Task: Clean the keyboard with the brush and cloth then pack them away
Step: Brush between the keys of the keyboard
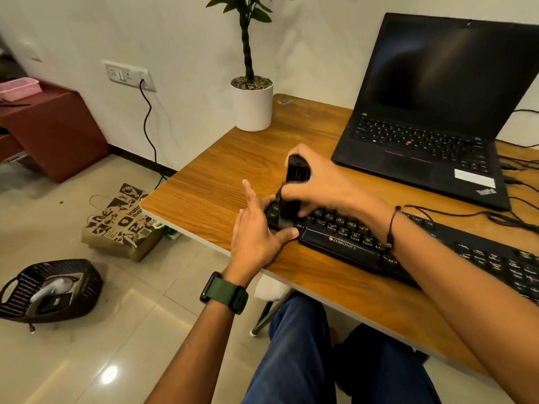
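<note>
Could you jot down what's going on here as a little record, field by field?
Setting: wooden desk by a white wall
Right hand: grips a black brush, bristle end down on the keyboard's left end
Left hand: fingers straight, steadying the keyboard's left edge
Keyboard: black, lying along the desk's front edge
Cloth: not in either hand
Behind: open laptop, screen dark; potted plant
Floor: dark basket, printed paper bag

Our right hand (318,182) reaches across with its fingers curled tight in a grip. Our left hand (258,228) lies flat, fingers straight and spread.
</note>
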